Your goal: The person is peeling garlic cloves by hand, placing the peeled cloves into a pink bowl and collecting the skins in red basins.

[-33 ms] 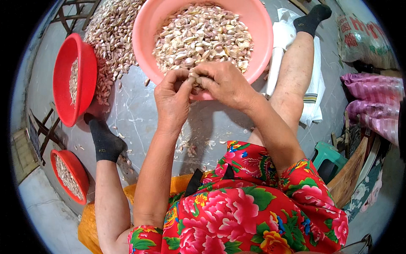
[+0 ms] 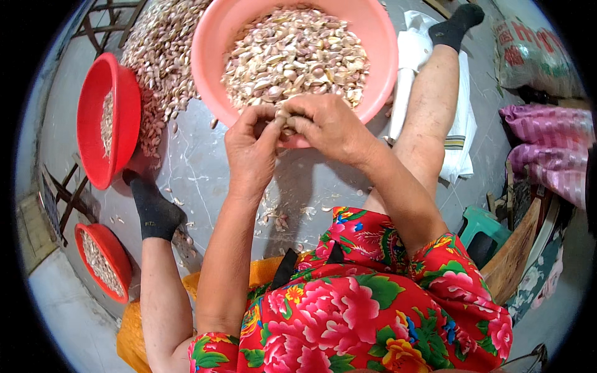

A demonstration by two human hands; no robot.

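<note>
Both my hands meet above the near rim of a big pink basin [image 2: 380,74]. Inside the basin lies a heap of garlic cloves [image 2: 292,53], many in pale purplish skins. The fingertips of my left hand [image 2: 250,138] are pinched together with those of my right hand [image 2: 329,124]. Between them is a small piece that looks like a garlic clove [image 2: 284,121], mostly covered by the fingers. Both hands are closed around it, knuckles bent.
Loose garlic [image 2: 163,59] is piled on the grey tiled floor at the far left. Two red basins, one larger [image 2: 126,118] and one smaller [image 2: 119,252], stand on the left. White sacking [image 2: 459,140] lies by my right leg; a green stool [image 2: 488,227] and pink striped sacks [image 2: 547,143] stand right.
The view has shifted very slightly. My hands stay together over the basin's near rim, still pinching the small piece, with only a slight movement of the fingers.
</note>
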